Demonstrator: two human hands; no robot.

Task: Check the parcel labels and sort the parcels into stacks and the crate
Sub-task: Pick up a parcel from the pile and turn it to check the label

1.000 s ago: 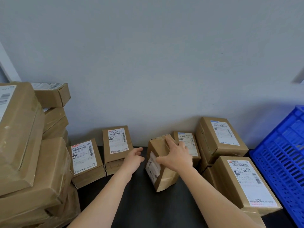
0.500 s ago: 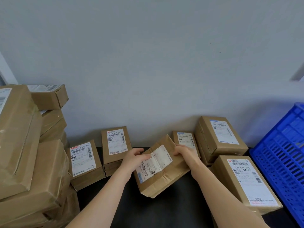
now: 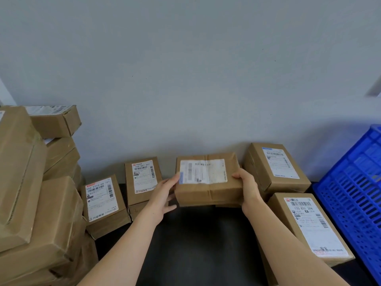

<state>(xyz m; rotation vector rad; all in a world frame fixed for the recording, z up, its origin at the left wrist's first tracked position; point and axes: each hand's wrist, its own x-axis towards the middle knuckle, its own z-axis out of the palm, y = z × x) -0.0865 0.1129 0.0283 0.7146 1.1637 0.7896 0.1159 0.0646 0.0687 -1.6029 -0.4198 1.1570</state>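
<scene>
I hold a small brown parcel (image 3: 208, 190) level in front of me, its white label facing up. My left hand (image 3: 164, 195) grips its left end, thumb at the label's edge. My right hand (image 3: 246, 187) grips its right end with the fingers curled under. The parcel is above the black table (image 3: 195, 244), close to the wall. A blue crate (image 3: 354, 195) stands at the far right.
Two labelled parcels (image 3: 102, 200) (image 3: 143, 178) lie left of my hands. Two more labelled parcels (image 3: 278, 164) (image 3: 313, 226) sit stacked on the right beside the crate. A tall stack of brown boxes (image 3: 31, 193) fills the left side. A grey wall is behind.
The parcel was standing on its side under my right hand. Both hands took hold of it, turned it label up and levelled it, covering the small parcel behind.
</scene>
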